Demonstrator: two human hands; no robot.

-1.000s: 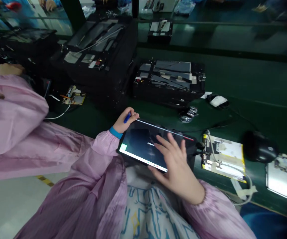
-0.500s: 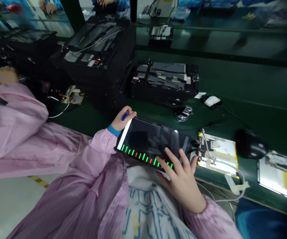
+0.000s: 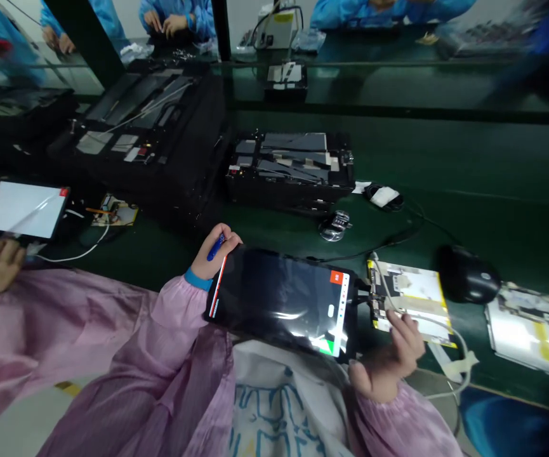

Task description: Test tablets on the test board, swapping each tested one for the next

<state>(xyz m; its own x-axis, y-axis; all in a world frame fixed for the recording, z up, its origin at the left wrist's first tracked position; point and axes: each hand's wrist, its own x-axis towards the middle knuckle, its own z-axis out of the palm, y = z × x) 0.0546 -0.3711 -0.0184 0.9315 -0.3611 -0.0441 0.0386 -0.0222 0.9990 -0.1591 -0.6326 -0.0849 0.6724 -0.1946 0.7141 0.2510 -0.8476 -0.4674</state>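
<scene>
My left hand [image 3: 213, 252] grips the left end of a dark tablet screen [image 3: 274, 292] and also has a blue pen [image 3: 216, 247] tucked in its fingers. The screen is tilted at the table's front edge, showing a white strip with a red icon and a green patch at its right end. Short dark connectors join it to a circuit board with a silvery battery pack [image 3: 412, 298]. My right hand [image 3: 391, 358] is off the screen, thumb and fingers apart, fingertips at the pack's lower edge. I cannot tell whether they touch it.
Black stacked trays of parts [image 3: 288, 168] stand behind, with a taller stack [image 3: 136, 139] to the left. A black scanner-like device [image 3: 467, 273] and another bare unit [image 3: 535, 333] lie right. A co-worker's hands hold a lit tablet [image 3: 24, 209] at left.
My right hand has lifted off the screen and moved right to the battery pack. The coloured bars are gone; a mostly dark display with a white side strip shows. The view has shifted.
</scene>
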